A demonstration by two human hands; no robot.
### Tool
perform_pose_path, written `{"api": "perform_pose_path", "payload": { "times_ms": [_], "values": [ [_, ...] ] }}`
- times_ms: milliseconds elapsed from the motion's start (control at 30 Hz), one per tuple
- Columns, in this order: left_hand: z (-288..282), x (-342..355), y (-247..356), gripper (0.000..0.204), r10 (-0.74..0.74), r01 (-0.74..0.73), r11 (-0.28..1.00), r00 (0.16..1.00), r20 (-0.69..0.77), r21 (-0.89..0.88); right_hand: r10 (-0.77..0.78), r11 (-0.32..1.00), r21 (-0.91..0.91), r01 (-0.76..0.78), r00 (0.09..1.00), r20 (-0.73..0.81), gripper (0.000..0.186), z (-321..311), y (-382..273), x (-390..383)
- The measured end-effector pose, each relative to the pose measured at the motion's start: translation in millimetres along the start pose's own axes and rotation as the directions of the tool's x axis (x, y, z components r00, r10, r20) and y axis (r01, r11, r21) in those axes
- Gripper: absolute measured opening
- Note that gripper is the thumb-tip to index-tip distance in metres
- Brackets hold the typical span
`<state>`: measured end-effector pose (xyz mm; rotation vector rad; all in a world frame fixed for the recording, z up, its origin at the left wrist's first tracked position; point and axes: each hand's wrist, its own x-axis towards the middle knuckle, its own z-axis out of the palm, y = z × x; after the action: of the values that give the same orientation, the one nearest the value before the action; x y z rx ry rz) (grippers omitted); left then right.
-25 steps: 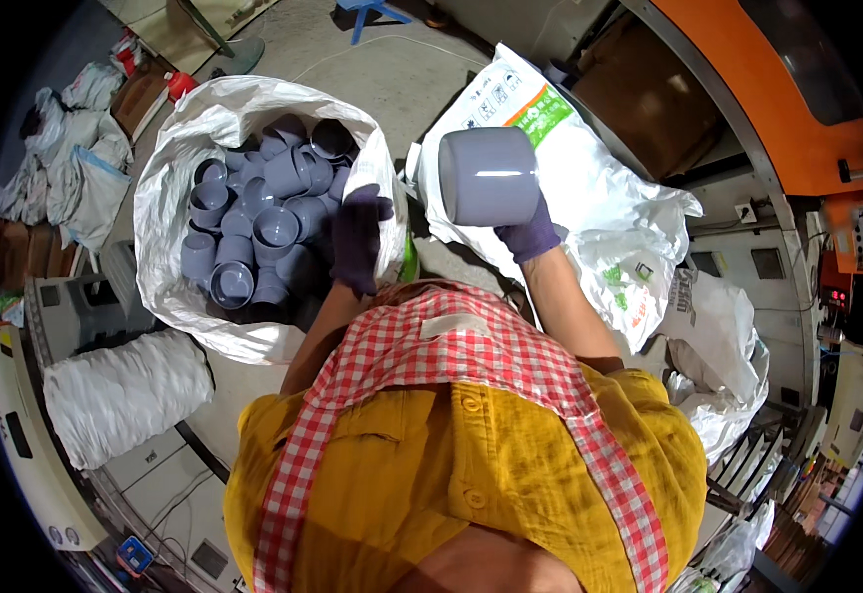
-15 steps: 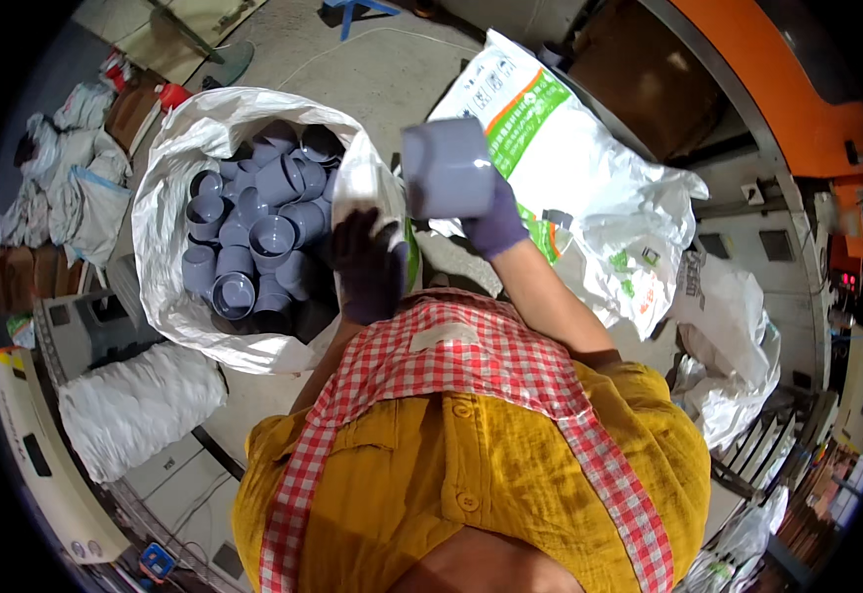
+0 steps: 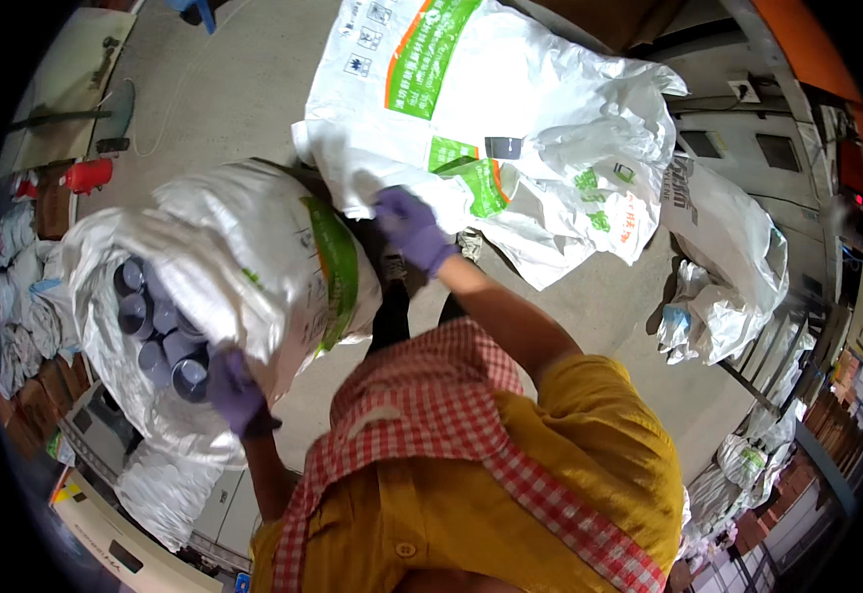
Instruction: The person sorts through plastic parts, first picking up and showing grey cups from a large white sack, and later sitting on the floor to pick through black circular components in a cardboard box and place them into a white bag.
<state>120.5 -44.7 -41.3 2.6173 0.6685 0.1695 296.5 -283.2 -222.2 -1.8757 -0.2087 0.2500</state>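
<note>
My left hand [image 3: 239, 390], in a purple glove, grips the rim of a bulging white sack [image 3: 293, 262] at the left. Grey cups [image 3: 164, 346] show inside it, partly covered by its folded-over top. My right hand [image 3: 407, 225], also gloved, is at the near left edge of a flattened white sack [image 3: 550, 119] with green print. Its fingers are blurred, and I cannot make out whether they hold the plastic. No cup shows in it.
A crumpled white bag [image 3: 723, 267] lies at the right beside a metal rack [image 3: 767, 385]. A red object [image 3: 88, 176], piled bags [image 3: 26, 247] and a rolled white bundle [image 3: 160, 494] are at the left. A blue stool [image 3: 194, 15] stands at the far back.
The grey cup has left my right hand. The cup sack's top has folded inward, hiding many cups. My left hand is lower and further left, and the view has shifted.
</note>
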Motion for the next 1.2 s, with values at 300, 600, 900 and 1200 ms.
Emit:
{"api": "perform_pose_path", "payload": {
  "times_ms": [300, 600, 900, 1200],
  "values": [
    [189.9, -56.2, 44.8, 0.017, -0.067, 0.180, 0.981, 0.682, 0.729, -0.078, 0.453, 0.667, -0.552, -0.501, 0.860, -0.233, 0.028, -132.3, 332.9, 79.7],
    [240.4, -198.1, -87.6, 0.008, -0.436, 0.555, 0.831, 0.599, 0.672, 0.044, 0.513, 0.345, -0.905, -0.248, 0.857, -0.039, 0.029, -138.7, 493.7, 137.1],
    [255.6, -179.5, -59.0, 0.015, -0.701, 0.784, 0.562, 0.281, 0.656, 0.264, 0.411, 0.505, -0.854, -0.123, 0.905, 0.113, 0.032, -135.8, 533.0, 141.0],
    [241.7, -157.2, -69.3, 0.022, -0.534, 0.717, 0.693, 0.450, 0.716, 0.067, -0.047, 0.743, -0.642, 0.188, 0.972, 0.229, 0.031, -139.4, 312.8, 90.7]
  ]
}}
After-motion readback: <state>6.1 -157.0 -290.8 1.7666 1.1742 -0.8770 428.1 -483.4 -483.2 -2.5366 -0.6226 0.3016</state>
